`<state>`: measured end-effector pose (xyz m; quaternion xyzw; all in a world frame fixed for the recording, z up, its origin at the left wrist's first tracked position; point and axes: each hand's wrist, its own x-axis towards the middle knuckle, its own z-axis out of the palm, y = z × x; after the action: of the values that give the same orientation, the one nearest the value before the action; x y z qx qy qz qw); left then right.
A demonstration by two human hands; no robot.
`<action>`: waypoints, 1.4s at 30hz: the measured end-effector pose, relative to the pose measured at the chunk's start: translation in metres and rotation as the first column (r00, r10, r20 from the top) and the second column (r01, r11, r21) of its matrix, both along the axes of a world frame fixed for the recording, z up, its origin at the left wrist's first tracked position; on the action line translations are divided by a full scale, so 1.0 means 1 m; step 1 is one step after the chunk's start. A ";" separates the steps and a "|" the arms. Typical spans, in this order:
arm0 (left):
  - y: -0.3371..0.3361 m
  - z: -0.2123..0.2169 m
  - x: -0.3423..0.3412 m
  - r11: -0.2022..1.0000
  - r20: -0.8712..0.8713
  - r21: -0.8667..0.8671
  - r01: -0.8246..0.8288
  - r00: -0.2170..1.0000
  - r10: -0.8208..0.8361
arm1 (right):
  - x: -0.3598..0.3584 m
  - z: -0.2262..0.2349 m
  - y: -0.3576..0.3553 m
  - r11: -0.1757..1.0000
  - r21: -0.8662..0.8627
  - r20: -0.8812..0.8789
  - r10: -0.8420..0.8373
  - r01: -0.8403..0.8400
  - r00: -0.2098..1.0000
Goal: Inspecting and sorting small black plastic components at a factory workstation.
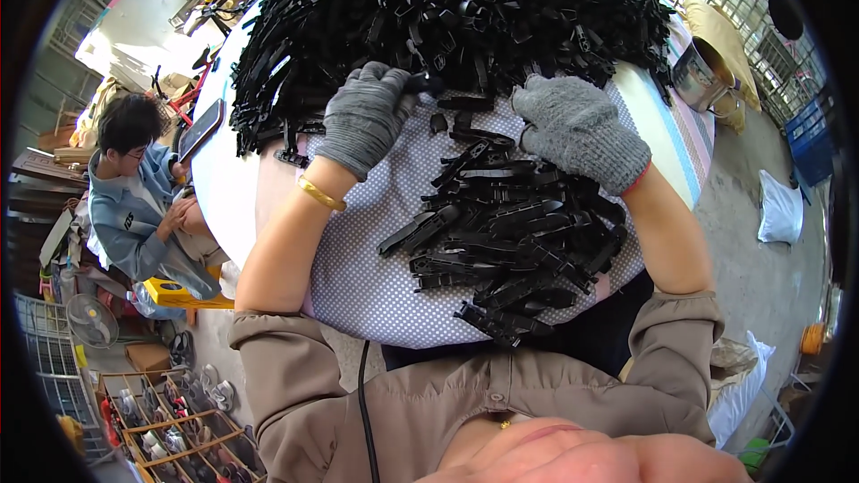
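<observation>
Gripping a small black plastic clip piece, the grey-gloved left hand is curled tight; the grey-gloved right hand rests, fingers bent, finger state unclear, on the black clip heap.

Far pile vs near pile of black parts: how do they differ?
The far pile is much bigger, heaped and tangled; the near pile is small, its pieces lying flatter. The far pile lies beyond both gloved hands; the near pile lies between the forearms on the dotted cloth. Both hold black plastic strips.
</observation>
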<state>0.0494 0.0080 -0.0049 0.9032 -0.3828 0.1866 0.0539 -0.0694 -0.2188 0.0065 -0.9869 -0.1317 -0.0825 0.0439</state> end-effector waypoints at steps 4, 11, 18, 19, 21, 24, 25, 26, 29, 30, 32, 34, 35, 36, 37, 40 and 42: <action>0.006 0.001 0.007 0.983 -0.209 -0.184 0.025 0.976 -0.064 | -0.001 -0.008 -0.007 0.994 0.072 0.117 0.069 -0.078 0.991; 0.008 0.012 0.002 0.763 -0.820 -0.572 -0.302 0.255 -0.513 | 0.007 -0.010 -0.003 0.958 0.286 -0.079 0.060 -0.035 0.995; -0.003 0.016 -0.022 0.631 -0.676 -0.624 -0.460 -0.087 -0.732 | 0.009 -0.001 0.002 0.444 0.879 -0.258 0.136 0.173 0.957; -0.003 0.016 -0.027 0.618 -0.651 -0.682 -0.390 -0.061 -0.757 | 0.010 0.003 0.000 0.390 0.889 -0.321 0.159 0.240 0.933; -0.008 0.014 -0.036 0.584 -0.614 -0.760 -0.283 0.021 -0.789 | 0.004 0.010 0.007 0.306 0.924 -0.291 0.178 0.228 0.940; -0.009 0.014 -0.040 0.725 -0.736 -0.677 -0.125 0.118 -0.666 | -0.002 0.015 0.014 0.185 0.958 -0.257 0.203 0.221 0.945; -0.009 0.019 -0.042 0.766 -0.771 -0.636 -0.093 0.092 -0.630 | -0.003 0.016 0.014 0.149 0.963 -0.252 0.215 0.224 0.943; -0.008 0.022 -0.045 0.766 -0.772 -0.636 -0.093 0.094 -0.629 | -0.004 0.017 0.015 0.149 0.964 -0.251 0.216 0.222 0.944; -0.012 0.026 -0.055 0.855 -0.843 -0.510 -0.091 0.248 -0.477 | -0.003 0.014 0.013 0.185 0.952 -0.275 0.164 0.245 0.947; -0.013 0.025 -0.057 0.855 -0.843 -0.510 -0.088 0.248 -0.478 | -0.001 0.013 0.011 0.165 0.958 -0.260 0.166 0.233 0.951; -0.014 0.025 -0.059 0.818 -0.803 -0.562 -0.121 0.315 -0.505 | 0.001 0.010 0.006 0.145 0.964 -0.244 0.166 0.222 0.955; -0.012 0.026 -0.058 0.808 -0.806 -0.574 -0.134 0.264 -0.529 | 0.002 0.008 0.004 0.100 0.972 -0.225 0.161 0.211 0.961; -0.011 0.026 -0.057 0.797 -0.805 -0.586 -0.147 0.211 -0.554 | 0.002 0.009 0.005 0.100 0.972 -0.224 0.161 0.210 0.961; -0.011 0.026 -0.056 0.797 -0.806 -0.586 -0.148 0.212 -0.553 | 0.001 0.012 0.006 0.114 0.972 -0.222 0.162 0.205 0.961; -0.010 0.025 -0.056 0.785 -0.791 -0.606 -0.129 0.197 -0.579 | 0.000 0.014 0.007 0.128 0.971 -0.220 0.163 0.200 0.962; -0.010 0.026 -0.054 0.768 -0.773 -0.632 -0.108 0.159 -0.614 | -0.004 0.016 0.010 0.146 0.967 -0.231 0.139 0.210 0.963; -0.010 0.027 -0.053 0.764 -0.770 -0.637 -0.106 0.138 -0.623 | -0.004 0.016 0.011 0.122 0.970 -0.230 0.149 0.213 0.962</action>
<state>-0.0038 -0.0018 0.0217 0.6601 -0.3465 -0.3381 0.5744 -0.0737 -0.2074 0.0227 -0.7118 -0.0150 -0.0142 0.7021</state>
